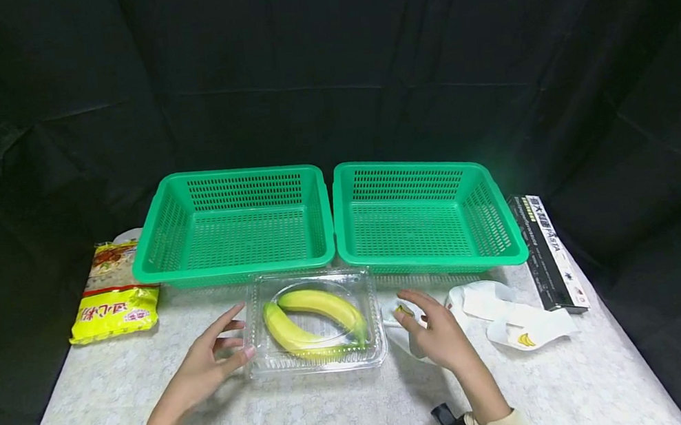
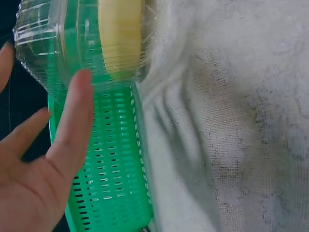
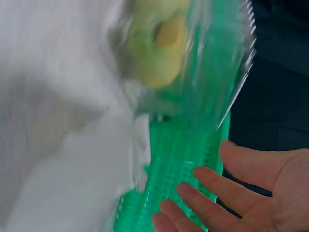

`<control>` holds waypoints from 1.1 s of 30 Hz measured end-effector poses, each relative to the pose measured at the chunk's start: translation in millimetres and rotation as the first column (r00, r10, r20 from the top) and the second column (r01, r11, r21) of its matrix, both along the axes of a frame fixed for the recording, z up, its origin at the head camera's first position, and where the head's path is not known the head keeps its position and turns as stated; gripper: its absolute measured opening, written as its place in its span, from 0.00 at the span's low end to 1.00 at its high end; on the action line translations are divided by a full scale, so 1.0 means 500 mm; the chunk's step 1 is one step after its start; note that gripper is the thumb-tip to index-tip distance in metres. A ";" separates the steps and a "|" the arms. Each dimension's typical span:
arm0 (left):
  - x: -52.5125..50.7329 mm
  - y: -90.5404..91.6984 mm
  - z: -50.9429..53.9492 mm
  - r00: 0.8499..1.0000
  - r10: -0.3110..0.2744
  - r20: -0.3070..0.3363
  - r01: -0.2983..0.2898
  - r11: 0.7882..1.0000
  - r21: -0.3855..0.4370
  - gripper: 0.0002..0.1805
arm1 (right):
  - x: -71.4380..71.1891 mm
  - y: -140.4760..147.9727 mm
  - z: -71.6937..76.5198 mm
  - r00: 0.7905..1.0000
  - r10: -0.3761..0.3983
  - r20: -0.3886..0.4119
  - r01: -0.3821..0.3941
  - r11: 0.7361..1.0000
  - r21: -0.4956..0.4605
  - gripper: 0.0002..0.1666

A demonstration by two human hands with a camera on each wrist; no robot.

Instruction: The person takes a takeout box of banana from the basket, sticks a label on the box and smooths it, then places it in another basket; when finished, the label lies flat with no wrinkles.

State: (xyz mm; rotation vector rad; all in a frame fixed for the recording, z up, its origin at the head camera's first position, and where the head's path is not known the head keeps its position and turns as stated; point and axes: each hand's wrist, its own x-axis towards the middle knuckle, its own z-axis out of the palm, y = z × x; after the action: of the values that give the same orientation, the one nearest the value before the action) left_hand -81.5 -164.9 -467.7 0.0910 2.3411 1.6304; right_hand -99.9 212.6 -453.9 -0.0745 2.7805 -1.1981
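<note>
A clear plastic clamshell box (image 1: 319,363) lies in the middle of the table with two yellow bananas (image 1: 325,307) inside it. To its left, my left hand (image 1: 203,365) is held with fingers spread, the fingertips very close to the side of the box; in the left wrist view I cannot tell whether they touch it. On the other side, my right hand (image 1: 437,334) hovers beside the box, fingers apart and nothing in its grasp in the right wrist view. White paper strips (image 1: 519,311) with banana pictures lie under and beside my right hand.
Two green plastic baskets (image 1: 250,239), (image 1: 408,233) stand side by side behind the box. A yellow food packet (image 1: 115,291) lies at the left. A black and white pasta box (image 1: 547,253) lies at the right. Black cloth (image 1: 323,48) hangs behind the table.
</note>
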 end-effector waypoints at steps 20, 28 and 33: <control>0.117 0.303 0.058 0.790 -0.276 -0.547 0.312 0.950 -0.027 0.28 | -0.070 0.009 -0.032 0.995 0.062 0.080 -0.082 0.959 0.271 0.26; 0.086 0.447 -0.024 0.866 -0.419 -0.273 0.459 0.882 0.103 0.19 | -0.078 0.011 -0.041 0.990 0.090 0.113 -0.114 0.966 0.233 0.23; 0.078 0.494 -0.077 0.917 -0.289 -0.274 0.345 0.920 0.185 0.16 | -0.083 0.015 -0.046 0.992 0.091 0.086 -0.108 0.967 0.230 0.22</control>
State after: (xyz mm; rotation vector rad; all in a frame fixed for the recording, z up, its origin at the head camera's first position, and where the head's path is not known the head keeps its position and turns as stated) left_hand -42.5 82.1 -506.3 0.7214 2.1405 1.7917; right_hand -141.2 219.9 -476.9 -0.1438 2.7922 -0.8252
